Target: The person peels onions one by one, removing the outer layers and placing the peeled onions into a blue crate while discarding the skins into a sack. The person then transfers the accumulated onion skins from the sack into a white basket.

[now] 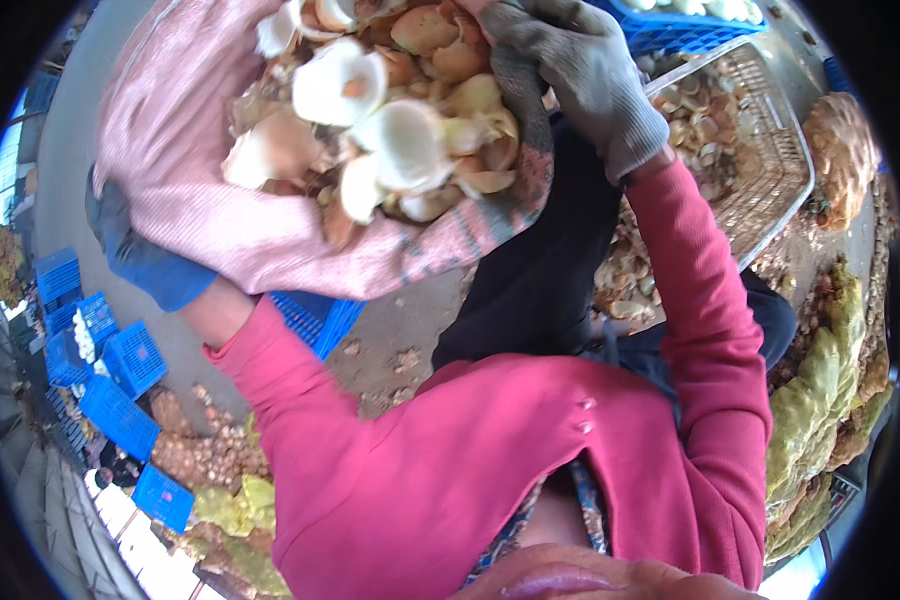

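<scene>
A pink woven sack (217, 225) is held up before me, its mouth wide and its rim rolled outward. Inside lie brown and white onion peelings (412, 142), some of them cup-shaped outer layers. My left hand (146, 247), in a blue-coated glove, holds the sack's left side; its fingers are partly hidden by the cloth. My right hand (589, 75), in a grey knitted glove, grips the sack's rim at the upper right, where the band turns dark and patterned. The white pieces are slightly blurred.
Right of the sack stands a pale plastic basket (772, 180) with onion peelings. Beyond it, a blue crate (690, 30) holds peeled onions. Filled mesh sacks (817, 382) lie along the right. Several blue crates (131, 360) stand at left; another crate (315, 319) shows beneath the sack.
</scene>
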{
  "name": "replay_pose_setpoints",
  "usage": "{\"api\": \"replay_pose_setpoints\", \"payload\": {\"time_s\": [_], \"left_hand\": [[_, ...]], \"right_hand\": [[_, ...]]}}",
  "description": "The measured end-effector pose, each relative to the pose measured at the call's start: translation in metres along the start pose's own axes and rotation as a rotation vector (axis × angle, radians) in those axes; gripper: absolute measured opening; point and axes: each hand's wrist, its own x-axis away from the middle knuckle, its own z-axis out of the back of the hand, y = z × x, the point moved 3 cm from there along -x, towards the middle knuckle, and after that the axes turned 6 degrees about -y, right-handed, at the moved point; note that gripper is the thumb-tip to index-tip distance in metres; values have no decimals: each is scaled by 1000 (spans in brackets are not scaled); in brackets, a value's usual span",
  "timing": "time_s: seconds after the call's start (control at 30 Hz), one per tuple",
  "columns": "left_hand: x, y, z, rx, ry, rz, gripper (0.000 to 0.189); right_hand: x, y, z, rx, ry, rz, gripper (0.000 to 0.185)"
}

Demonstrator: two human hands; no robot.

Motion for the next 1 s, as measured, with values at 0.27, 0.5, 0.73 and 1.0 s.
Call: {"api": "replay_pose_setpoints", "payload": {"time_s": [0.27,0.5,0.73,1.0], "left_hand": [[98,-33,-124,-186,-517,40,36],[104,-74,-158,-599,-620,-290,35],[101,-97,-158,-352,-584,-268,40],[94,-97,-161,-508,-633,-295,40]], "right_hand": [[-32,28,-9,-123,162,-15,9],[-43,57,20,-300,52,221,22],[111,-10,164,8,536,-159,34],[284,98,244,643,1065,-544,31]]}}
